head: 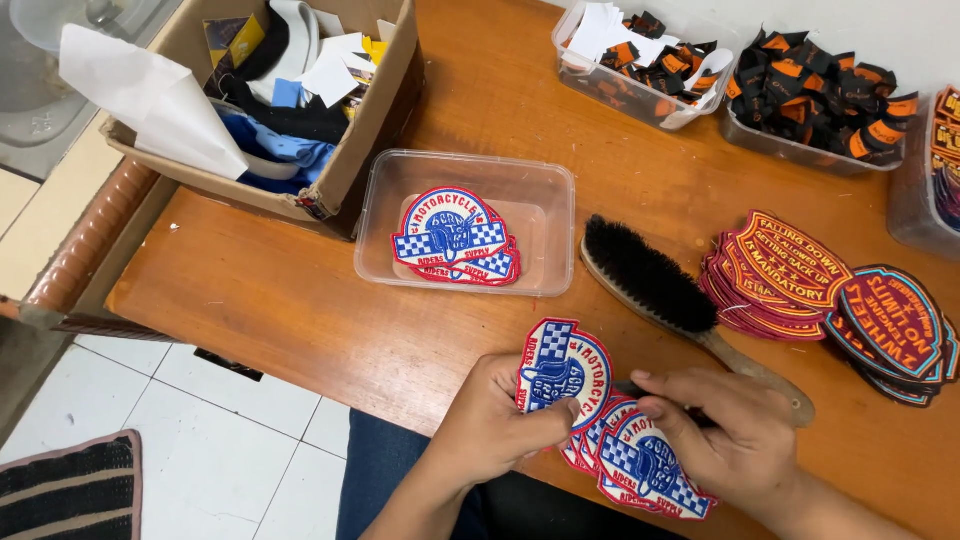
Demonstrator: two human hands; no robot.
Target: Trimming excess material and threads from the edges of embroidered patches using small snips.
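Observation:
My left hand [490, 425] holds one round embroidered patch [563, 368] in red, white and blue with a checkered band, lifted at the table's near edge. My right hand [735, 435] rests on a small fanned pile of the same patches [645, 470], its fingers pinching something thin and dark that I cannot make out. A clear plastic tub [545, 185] in the middle of the wooden table [300, 310] holds a few more of these patches [455, 240].
A wooden brush with black bristles [650, 275] lies just beyond my right hand. Stacks of red and dark patches [780, 275] [895, 325] sit at the right. Tubs of black-orange labels [815, 95] [640, 55] stand at the back. A cardboard box [375, 110] of cloth stands back left.

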